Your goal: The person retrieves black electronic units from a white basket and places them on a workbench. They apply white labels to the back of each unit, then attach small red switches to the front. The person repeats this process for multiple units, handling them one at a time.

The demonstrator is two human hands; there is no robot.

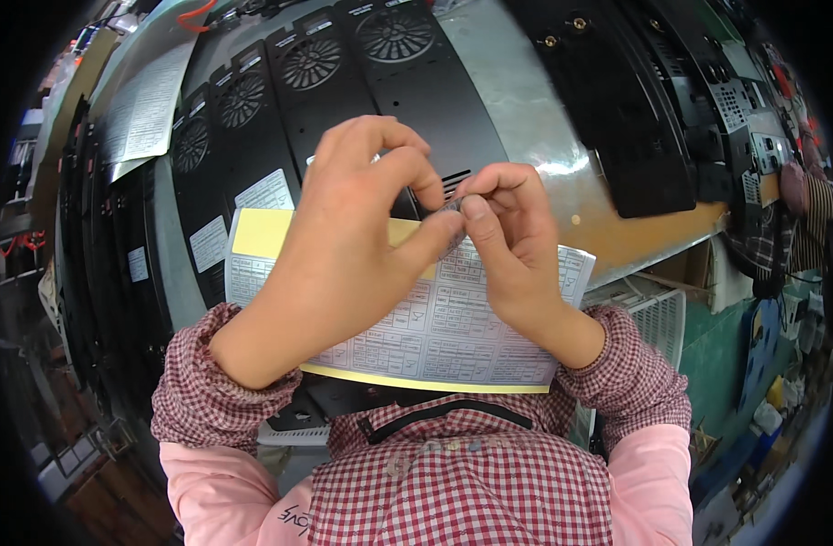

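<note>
Both hands' fingers (476, 214) pinch a small grey label (451, 217) above the sticker sheet (453, 337).

Label sheet (453, 337): matt white paper on yellow backing, smooth, printed grid. Small label (452, 221) pinched between fingers: thin paper, slight sheen. Black panels (344, 100): matt painted metal, smooth, with punched fan grilles. Workbench (526, 118): bare metal, dull grey gloss, reflective in patches. Sleeve covers (198, 391): checked woven cloth, soft, gathered cuffs. Apron (462, 491): same checked cloth.
</note>
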